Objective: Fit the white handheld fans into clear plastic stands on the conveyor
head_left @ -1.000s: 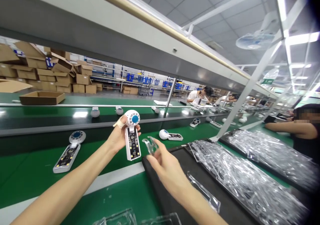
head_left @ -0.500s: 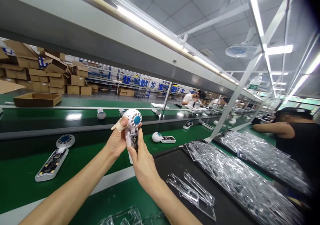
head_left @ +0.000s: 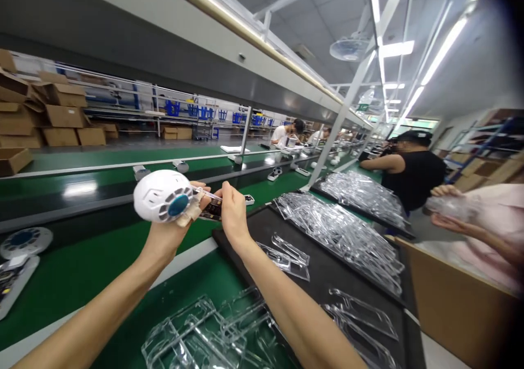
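Observation:
A white handheld fan (head_left: 158, 191) with a round head and a blue centre lies tilted sideways between my hands. My left hand (head_left: 174, 238), with a pale covering on its thumb, grips it where head and handle meet. My right hand (head_left: 234, 210) closes around the far end of the handle, where a dark circuit board (head_left: 212, 209) shows. A clear plastic strip runs along the handle's top edge. Another opened fan (head_left: 27, 240) lies to the left on the green bench. Loose clear plastic frames (head_left: 184, 331) lie in front of me, below my forearms.
Black trays hold piled clear plastic parts (head_left: 331, 232) to the right. A metal post (head_left: 338, 120) and an overhead shelf (head_left: 196, 52) frame the bench. More fans (head_left: 275, 173) rest farther along. At right, a person's hands (head_left: 450, 210) hold clear plastic above a cardboard box (head_left: 450, 298).
The fan has turned from upright to sideways, its head now pointing left and nearer me. My right hand has shifted to the handle's end. The view has swung right, bringing another person in.

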{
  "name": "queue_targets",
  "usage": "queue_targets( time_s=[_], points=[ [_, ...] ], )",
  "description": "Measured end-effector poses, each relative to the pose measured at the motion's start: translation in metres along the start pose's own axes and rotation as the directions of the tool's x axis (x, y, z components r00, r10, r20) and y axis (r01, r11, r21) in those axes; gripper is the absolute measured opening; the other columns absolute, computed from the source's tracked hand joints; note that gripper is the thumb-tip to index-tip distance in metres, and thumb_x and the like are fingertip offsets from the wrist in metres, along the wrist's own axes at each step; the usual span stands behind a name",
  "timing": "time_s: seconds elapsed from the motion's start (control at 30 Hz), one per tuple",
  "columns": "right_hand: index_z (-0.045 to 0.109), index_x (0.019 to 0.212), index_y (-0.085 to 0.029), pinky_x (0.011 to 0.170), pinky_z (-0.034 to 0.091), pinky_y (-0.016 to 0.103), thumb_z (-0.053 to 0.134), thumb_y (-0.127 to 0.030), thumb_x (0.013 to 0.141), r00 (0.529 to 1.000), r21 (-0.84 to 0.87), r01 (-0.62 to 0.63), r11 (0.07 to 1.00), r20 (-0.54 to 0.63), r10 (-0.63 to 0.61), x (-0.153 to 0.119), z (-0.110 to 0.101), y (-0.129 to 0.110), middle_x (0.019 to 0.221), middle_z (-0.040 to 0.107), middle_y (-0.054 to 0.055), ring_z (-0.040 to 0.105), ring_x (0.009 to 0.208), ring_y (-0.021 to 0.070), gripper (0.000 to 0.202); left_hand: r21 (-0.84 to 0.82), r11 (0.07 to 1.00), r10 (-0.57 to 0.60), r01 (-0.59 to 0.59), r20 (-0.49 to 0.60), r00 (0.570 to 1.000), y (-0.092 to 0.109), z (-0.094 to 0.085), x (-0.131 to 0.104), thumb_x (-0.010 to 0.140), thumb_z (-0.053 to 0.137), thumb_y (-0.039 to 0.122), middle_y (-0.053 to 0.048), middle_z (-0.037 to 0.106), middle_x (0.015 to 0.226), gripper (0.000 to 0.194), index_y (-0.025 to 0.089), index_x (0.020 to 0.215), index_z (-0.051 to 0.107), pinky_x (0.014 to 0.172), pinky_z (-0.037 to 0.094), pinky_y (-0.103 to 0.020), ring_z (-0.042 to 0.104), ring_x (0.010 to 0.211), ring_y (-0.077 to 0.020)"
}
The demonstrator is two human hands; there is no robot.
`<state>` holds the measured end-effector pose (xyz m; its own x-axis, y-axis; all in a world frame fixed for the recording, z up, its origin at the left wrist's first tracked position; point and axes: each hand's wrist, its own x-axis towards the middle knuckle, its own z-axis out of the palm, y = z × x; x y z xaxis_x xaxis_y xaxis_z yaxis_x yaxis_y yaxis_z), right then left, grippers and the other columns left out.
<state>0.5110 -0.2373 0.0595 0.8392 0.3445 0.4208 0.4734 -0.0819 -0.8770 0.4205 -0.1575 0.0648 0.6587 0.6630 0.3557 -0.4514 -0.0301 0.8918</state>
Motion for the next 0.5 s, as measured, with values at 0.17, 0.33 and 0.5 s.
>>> queue_targets(
  time_s=[0.17, 0.33, 0.5],
  points=[
    [0.046, 0.054, -0.023, 0.061, 0.04, 0.026, 0.031, -0.039, 0.093, 0.991, 0.027, 0.112, 0.993, -0.073, -0.11, 0.006, -0.001, 0.007, 0.058, 0.059, -0.001, 0.054, 0.058, 0.0144, 0.045, -0.049, 0.997, -0.061, 0.059, -0.045, 0.997, -0.005, 0.013, -0.014, 0.063, 0.079, 0.043, -0.005, 0.071, 0.096, 0.038, 0.021, 0.09, 0.066, 0.087, 0.052, -0.033, 0.063, 0.105, -0.0287],
    [0.057, 0.066, -0.021, 0.062, 0.04, 0.023, 0.029, -0.04, 0.098, 0.977, -0.415, 0.101, 0.904, 0.211, -0.013, 0.009, -0.027, 0.023, 0.068, 0.064, 0.0, 0.058, 0.067, 0.0139, 0.047, -0.043, 0.968, -0.25, 0.247, -0.07, 0.966, -0.032, 0.007, 0.011, 0.062, 0.078, 0.042, -0.007, 0.07, 0.1, 0.04, 0.019, 0.092, 0.067, 0.067, 0.055, -0.029, 0.065, 0.096, -0.0274],
    [0.064, 0.083, -0.018, 0.072, 0.041, 0.028, 0.052, -0.031, 0.09, 0.948, -0.714, 0.067, 0.697, 0.264, 0.18, 0.009, -0.121, 0.074, 0.086, 0.067, 0.005, 0.062, 0.083, 0.0195, 0.019, 0.186, 0.847, -0.458, 0.497, -0.219, 0.862, -0.081, -0.078, 0.074, 0.063, 0.078, 0.03, -0.005, 0.067, 0.081, 0.032, 0.017, 0.088, 0.064, 0.059, 0.056, -0.033, 0.063, 0.068, -0.0202]
  ],
)
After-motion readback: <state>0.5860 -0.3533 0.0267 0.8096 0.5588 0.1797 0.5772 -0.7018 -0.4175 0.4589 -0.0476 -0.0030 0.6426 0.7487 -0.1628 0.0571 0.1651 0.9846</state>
